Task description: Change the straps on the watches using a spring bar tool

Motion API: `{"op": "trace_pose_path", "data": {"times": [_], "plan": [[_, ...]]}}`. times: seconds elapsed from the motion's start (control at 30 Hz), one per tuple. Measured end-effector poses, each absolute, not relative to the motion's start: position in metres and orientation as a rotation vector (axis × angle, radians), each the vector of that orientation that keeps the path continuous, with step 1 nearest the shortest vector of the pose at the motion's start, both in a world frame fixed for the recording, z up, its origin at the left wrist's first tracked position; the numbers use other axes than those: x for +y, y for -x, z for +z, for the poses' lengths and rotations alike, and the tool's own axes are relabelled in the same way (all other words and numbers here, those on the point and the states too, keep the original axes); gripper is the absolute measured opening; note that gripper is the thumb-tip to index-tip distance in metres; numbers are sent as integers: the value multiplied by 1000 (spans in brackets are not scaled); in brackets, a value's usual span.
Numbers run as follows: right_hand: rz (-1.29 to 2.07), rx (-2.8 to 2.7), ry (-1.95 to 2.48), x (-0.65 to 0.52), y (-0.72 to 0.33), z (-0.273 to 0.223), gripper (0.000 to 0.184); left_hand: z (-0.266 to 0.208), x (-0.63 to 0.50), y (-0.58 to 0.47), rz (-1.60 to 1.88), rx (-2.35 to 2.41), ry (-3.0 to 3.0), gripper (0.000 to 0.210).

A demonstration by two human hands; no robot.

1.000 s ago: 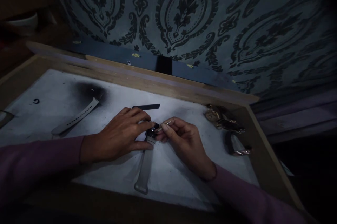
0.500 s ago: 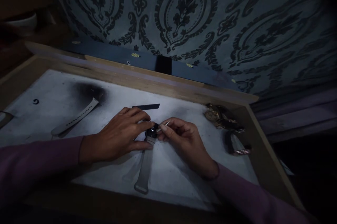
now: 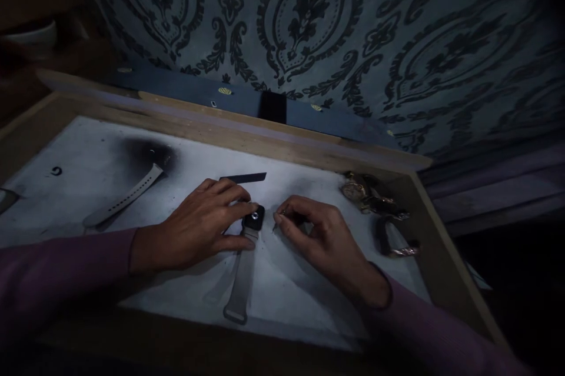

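A smartwatch (image 3: 253, 218) with a dark case lies back up on the white sheet, its grey strap (image 3: 239, 293) stretching toward me. My left hand (image 3: 205, 220) steadies it, index finger at the upper edge of the case and thumb by the strap end. To the right of the watch, apart from it, my right hand (image 3: 315, 232) pinches a thin, small metal tool (image 3: 275, 226). Most of that tool is hidden by the fingers, so its exact kind does not show. A flat dark strip (image 3: 249, 177) rests just beyond the left fingers.
A loose pale strap (image 3: 128, 196) with holes and a small dark curled piece (image 3: 56, 171) lie at left. Several wristwatches (image 3: 354, 190) sit at right. A raised wooden rim (image 3: 282, 143) borders the white work surface (image 3: 304, 305). The light is dim.
My right hand has drawn back to the right from the watch and turned, its thin metal tool now pointing down. The left hand keeps its hold on the watch.
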State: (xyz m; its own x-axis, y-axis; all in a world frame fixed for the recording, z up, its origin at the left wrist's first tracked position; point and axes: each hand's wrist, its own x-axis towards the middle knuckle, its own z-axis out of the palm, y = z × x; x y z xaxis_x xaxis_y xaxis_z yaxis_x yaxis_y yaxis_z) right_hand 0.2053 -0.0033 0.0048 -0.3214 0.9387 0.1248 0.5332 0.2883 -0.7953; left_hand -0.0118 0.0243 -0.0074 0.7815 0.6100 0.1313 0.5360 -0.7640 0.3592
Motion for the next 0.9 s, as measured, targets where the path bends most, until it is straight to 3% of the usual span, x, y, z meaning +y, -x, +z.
{"op": "trace_pose_path", "data": {"times": [0.37, 0.7, 0.9], "plan": [[1472, -1438, 1188, -1, -194, -17, 21, -7, 25, 11, 342, 883, -2679, 43], [1281, -1658, 1318, 3, -203, -3, 22, -7, 25, 11, 360, 871, -2699, 45], [1261, -1636, 1121, -1, -198, -6, 15, -7, 25, 11, 365, 868, -2687, 43]]}}
